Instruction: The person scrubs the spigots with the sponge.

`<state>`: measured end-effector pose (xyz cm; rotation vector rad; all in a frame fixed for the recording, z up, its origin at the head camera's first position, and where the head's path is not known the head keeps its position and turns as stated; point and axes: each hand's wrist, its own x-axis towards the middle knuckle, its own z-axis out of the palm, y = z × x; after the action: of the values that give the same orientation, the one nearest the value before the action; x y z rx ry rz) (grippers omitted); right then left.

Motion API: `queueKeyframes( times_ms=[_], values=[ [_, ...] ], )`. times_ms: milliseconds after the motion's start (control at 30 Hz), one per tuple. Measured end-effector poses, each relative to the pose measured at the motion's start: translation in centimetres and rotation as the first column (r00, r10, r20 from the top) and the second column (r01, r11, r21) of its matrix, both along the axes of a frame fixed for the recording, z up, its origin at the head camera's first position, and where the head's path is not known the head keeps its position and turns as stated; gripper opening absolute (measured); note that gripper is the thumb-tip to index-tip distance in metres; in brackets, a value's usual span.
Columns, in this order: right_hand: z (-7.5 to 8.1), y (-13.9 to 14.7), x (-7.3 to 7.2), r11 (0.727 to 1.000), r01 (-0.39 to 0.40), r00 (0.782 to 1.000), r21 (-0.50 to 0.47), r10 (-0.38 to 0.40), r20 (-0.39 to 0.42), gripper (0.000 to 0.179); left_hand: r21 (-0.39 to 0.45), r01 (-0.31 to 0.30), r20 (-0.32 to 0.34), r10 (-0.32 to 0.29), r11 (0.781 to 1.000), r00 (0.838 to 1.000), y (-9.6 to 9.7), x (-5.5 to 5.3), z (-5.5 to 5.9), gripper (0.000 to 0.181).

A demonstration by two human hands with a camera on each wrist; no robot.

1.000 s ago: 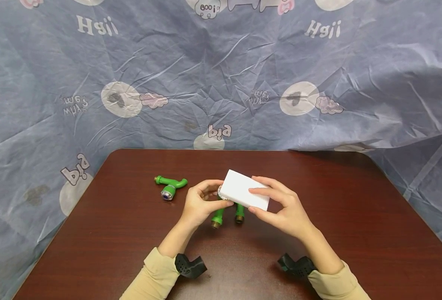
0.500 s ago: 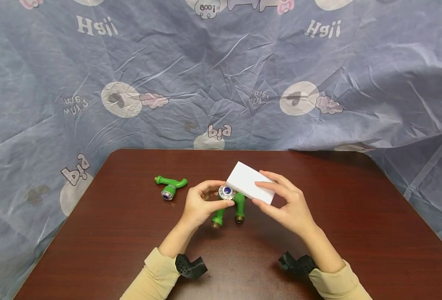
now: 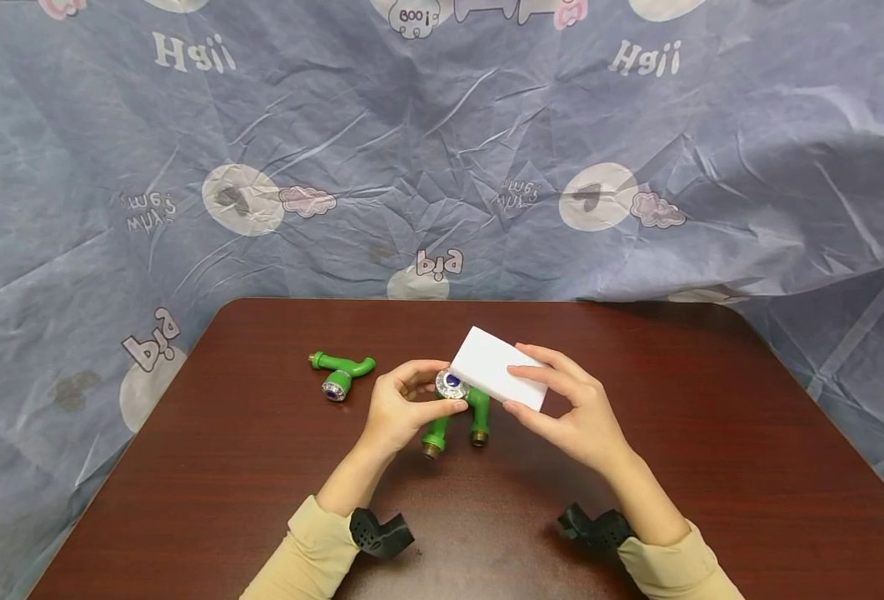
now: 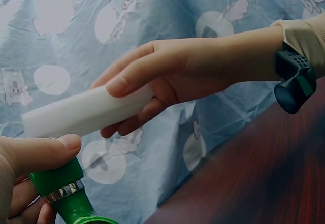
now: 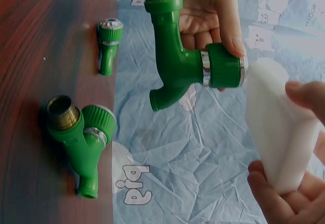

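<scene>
My left hand grips a green plastic tap by its ribbed knob, thumb on one side and fingers curled on the other. The knob's end is silvery with a blue centre, and the brass threaded inlet points toward me. A white block-shaped sponge is pinched between the thumb and fingers of my right hand. One end of the sponge overlaps the upper right part of the knob's face in the head view. In the right wrist view, the sponge's end is right at that face.
A second green tap lies on the table just behind the held one, partly hidden by it. Farther left lies a third green tap. The dark reddish-brown table ends at a printed blue-grey cloth behind.
The sponge, which covered nearly all the knob's face, slid up and right off it, then came slightly back down and left over its edge. The left hand and tap stay almost still.
</scene>
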<state>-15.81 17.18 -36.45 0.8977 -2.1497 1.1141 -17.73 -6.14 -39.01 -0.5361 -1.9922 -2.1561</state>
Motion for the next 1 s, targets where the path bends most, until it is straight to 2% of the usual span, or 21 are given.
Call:
queueKeyframes(
  times_ms=[133, 367, 567, 633, 867, 1000],
  values=[
    [0.0, -0.2, 0.1, 0.999, -0.034, 0.999, 0.043, 0.033, 0.022, 0.041, -0.007, 0.003, -0.007, -0.003, 1.0, 1.0, -0.1, 0.0, 0.1, 0.046],
    [0.2, 0.5, -0.1, 0.997, 0.081, 0.996, -0.003, -0.081, 0.046, 0.038, 0.018, 0.001, -0.013, -0.001, 1.0, 1.0, -0.1, 0.0, 0.1, 0.049],
    [0.4, 0.9, -0.1, 0.999, 0.048, 0.997, -0.001, -0.048, 0.058, 0.037, 0.0, -0.035, 0.017, 0.035, 0.999, 0.999, -0.2, 0.1, 0.4, 0.051],
    [0.4, 0.9, -0.1, 0.999, 0.038, 0.998, 0.014, -0.039, 0.057, 0.037, -0.007, -0.035, 0.005, 0.035, 0.999, 0.999, -0.2, 0.2, 0.7, 0.049],
    [0.4, 1.1, -0.1, 0.999, 0.016, 0.997, 0.031, -0.019, 0.075, 0.038, -0.042, -0.06, -0.01, 0.059, 0.997, 0.998, -0.2, 1.6, 2.8, 0.042],
    [0.4, 1.3, -0.1, 0.999, 0.007, 0.995, 0.041, -0.011, 0.1, 0.037, -0.036, -0.092, -0.026, 0.091, 0.995, 0.995, -0.2, 1.6, 2.8, 0.041]
  ],
)
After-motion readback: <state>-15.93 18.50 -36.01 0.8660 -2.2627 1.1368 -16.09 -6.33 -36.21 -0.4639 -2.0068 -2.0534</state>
